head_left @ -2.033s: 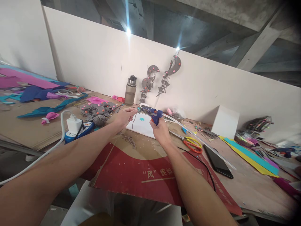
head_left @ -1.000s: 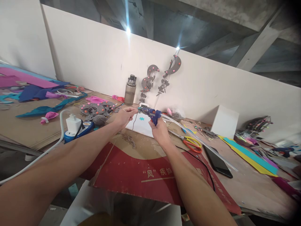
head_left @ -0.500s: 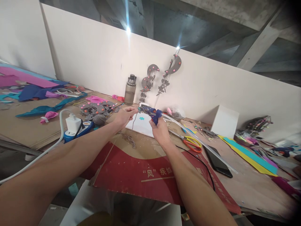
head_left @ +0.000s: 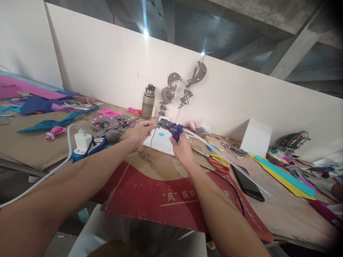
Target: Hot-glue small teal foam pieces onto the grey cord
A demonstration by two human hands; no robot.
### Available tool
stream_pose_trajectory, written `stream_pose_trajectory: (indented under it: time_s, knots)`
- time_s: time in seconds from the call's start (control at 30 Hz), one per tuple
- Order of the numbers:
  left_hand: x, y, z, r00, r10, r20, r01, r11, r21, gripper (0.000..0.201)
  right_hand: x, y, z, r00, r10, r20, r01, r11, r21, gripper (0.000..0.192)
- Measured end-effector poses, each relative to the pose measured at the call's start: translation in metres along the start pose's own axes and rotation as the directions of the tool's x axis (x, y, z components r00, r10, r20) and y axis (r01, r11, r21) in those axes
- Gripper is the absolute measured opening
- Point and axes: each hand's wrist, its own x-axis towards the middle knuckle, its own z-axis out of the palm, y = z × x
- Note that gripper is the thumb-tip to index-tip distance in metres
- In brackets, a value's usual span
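Barely shifted in 0.5 s, the left hand pinches grey yarn, while at its 3 o'clock the right hand grips a glue gun, this piece seemingly unfinished, 2 grey mobiles at 12 o'clock seemingly complete.

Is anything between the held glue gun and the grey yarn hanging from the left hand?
Nothing visible: the glue gun in the right hand has its front end close by the hanging yarn; contact is too small to tell.

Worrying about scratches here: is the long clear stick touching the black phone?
Cannot tell. In the head view, the long clear stick crosses in front of part of the black phone, but this single angle shows neither gap nor contact plainly.
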Motion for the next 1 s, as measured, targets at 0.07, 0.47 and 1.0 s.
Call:
stream_pose_trajectory:
  time_s: [0.07,0.47,1.0]
  knots:
    - [-0.0001,-0.0001,-0.0002,1.0,-0.004,0.002,0.004,1.0,-0.007,0.028,0.0,0.0003,0.0003,1.0,0.002,0.002,-0.002,1.0,0.0,0.037]
    - [0.0006,-0.0015,-0.0004,1.0,-0.011,0.016,0.011,1.0,-0.001,0.028,-0.0006,0.0006,-0.0005,0.999,0.005,-0.038,-0.005,1.0,-0.012,0.035]
    - [0.0012,-0.0046,-0.0013,1.0,-0.001,0.023,0.001,1.0,0.007,0.028,-0.0014,-0.0015,-0.0004,0.999,0.025,-0.022,-0.025,1.0,0.0,0.034]
